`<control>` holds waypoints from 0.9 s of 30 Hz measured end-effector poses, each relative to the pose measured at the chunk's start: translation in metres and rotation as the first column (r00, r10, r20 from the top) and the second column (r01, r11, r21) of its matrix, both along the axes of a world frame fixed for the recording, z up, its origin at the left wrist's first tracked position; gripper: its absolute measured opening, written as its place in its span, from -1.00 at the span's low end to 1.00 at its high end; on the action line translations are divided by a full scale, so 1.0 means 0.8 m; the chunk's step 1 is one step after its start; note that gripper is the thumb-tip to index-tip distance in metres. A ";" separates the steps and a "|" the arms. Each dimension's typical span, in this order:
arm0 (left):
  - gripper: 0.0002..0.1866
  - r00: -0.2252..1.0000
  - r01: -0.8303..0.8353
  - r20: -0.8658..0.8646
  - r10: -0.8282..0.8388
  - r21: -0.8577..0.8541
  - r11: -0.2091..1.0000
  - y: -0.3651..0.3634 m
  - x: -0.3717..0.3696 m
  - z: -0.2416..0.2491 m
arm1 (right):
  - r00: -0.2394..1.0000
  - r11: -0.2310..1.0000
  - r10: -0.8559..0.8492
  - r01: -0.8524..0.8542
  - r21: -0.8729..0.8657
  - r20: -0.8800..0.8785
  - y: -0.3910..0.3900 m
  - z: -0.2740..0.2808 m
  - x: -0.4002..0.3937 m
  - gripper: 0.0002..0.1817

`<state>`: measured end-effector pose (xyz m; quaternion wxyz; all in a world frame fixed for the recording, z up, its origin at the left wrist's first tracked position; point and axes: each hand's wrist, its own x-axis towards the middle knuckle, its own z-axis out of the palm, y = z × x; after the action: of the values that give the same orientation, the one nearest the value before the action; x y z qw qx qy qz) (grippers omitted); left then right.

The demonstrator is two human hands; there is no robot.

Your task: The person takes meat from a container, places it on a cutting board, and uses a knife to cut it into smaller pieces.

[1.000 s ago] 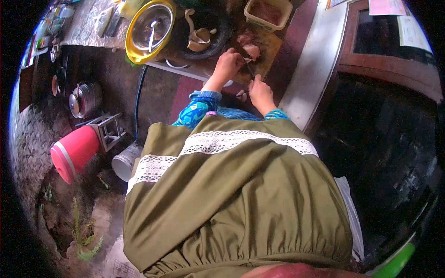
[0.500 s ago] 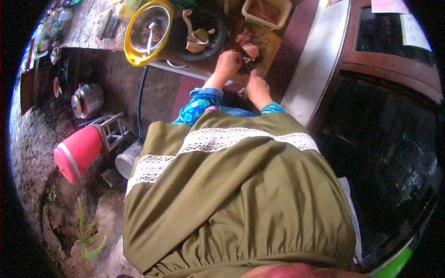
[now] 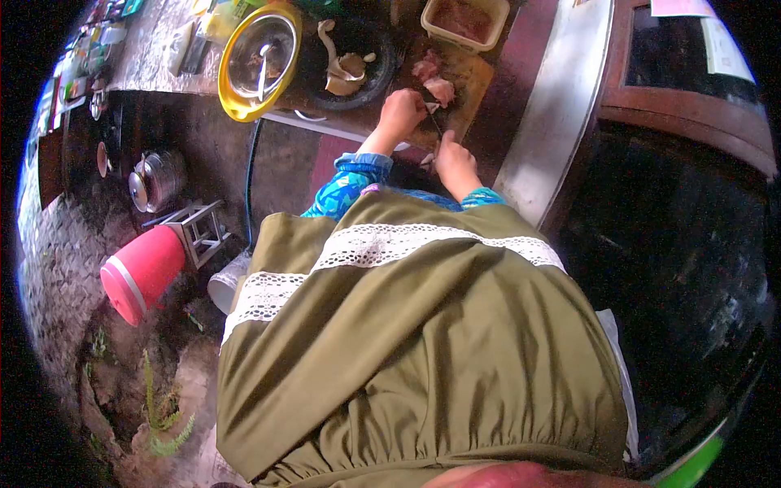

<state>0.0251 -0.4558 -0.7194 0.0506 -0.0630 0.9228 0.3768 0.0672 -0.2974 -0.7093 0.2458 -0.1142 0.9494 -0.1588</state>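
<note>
My right hand (image 3: 456, 165) is closed around a knife (image 3: 437, 124), whose thin dark blade points up and away toward my left hand. My left hand (image 3: 402, 114) is closed, with a small whitish piece (image 3: 431, 106) at its fingertips beside the blade; what it is exactly, I cannot make out. Both hands are over a wooden cutting board (image 3: 478, 81). Pink raw meat (image 3: 439, 89) lies on the board just beyond the fingers. Another small whitish piece (image 3: 427, 159) sits on the near side, between my wrists.
Left of the board stands a dark stone mortar (image 3: 378, 85) with a pale pestle (image 3: 346, 77) in it. Beside that is a yellow-rimmed basin (image 3: 232, 104) holding a spoon. A tub of minced meat (image 3: 464, 41) stands behind. A red bucket (image 3: 142, 272) is at lower left.
My right hand has moved down slightly with the knife. The whitish piece shows more at my left fingertips. The view has shifted a little.
</note>
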 end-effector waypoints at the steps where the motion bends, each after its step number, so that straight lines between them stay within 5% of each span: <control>1: -0.93 1.000 0.003 0.001 -0.003 0.001 1.000 0.000 -0.002 0.000 | 1.000 1.000 -0.004 0.004 0.028 0.000 0.001 -0.004 0.000 -0.68; 14: -0.90 0.999 0.007 -0.044 -0.007 -0.007 1.000 -0.002 -0.003 -0.012 | 0.998 0.998 0.033 -0.030 0.054 -0.046 -0.011 -0.002 -0.018 -0.61; 17: -0.89 1.000 -0.002 -0.029 0.002 0.016 1.000 -0.002 -0.004 -0.007 | 0.998 1.000 0.024 -0.024 0.010 -0.052 -0.008 -0.004 -0.015 -0.75; 19: -0.89 1.000 0.003 -0.027 -0.002 0.024 1.000 -0.002 -0.004 -0.004 | 0.998 0.998 0.003 -0.007 0.062 0.068 0.004 -0.003 -0.002 -0.58; 25: -0.89 0.992 0.006 -0.128 -0.012 -0.042 0.999 -0.002 -0.004 -0.012 | 0.998 0.999 0.024 -0.022 0.047 -0.055 -0.013 -0.001 -0.015 -0.73; 27: -0.90 0.997 -0.060 -0.040 0.059 -0.027 0.998 0.000 -0.003 -0.003 | 1.000 0.997 -0.015 0.016 0.075 -0.010 -0.004 0.003 -0.002 -0.74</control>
<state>0.0226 -0.4558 -0.7217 0.0204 -0.0840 0.9265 0.3662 0.0656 -0.3002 -0.7066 0.2441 -0.0983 0.9567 -0.1245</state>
